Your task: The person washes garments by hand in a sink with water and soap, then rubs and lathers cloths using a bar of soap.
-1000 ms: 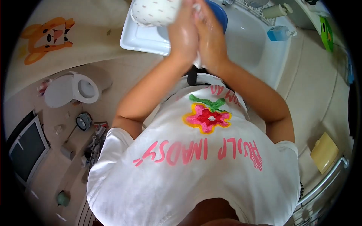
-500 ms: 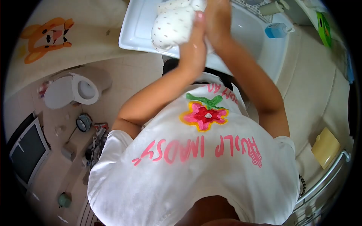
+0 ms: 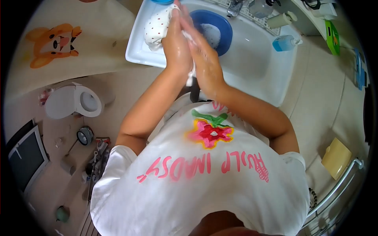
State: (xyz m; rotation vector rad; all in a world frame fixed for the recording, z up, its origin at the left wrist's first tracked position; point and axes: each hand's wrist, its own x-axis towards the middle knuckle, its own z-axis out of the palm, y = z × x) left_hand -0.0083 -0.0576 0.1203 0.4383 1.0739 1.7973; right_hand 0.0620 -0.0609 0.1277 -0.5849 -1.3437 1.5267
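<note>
A white cloth item with small dark spots (image 3: 154,33) is bunched up over the left part of the white sink (image 3: 256,67). My left hand (image 3: 176,49) and my right hand (image 3: 204,63) press palm to palm, with part of the wet cloth squeezed between them. A twisted white end of it pokes out below the palms. Both hands look wet. Just beyond my right hand, a blue basin (image 3: 225,29) with suds stands in the sink. What the fingertips do at the top is partly blurred.
A faucet (image 3: 235,8) rises behind the basin. A bottle of blue liquid (image 3: 284,44) and a pale bottle (image 3: 281,19) stand along the sink's right side. A toilet (image 3: 87,104) is at the left, below a curtain (image 3: 102,43) with a cartoon print.
Both hands have come down toward my body and slightly left, with the cloth between them. The blue basin now shows. The spotted bundle has shifted up and left.
</note>
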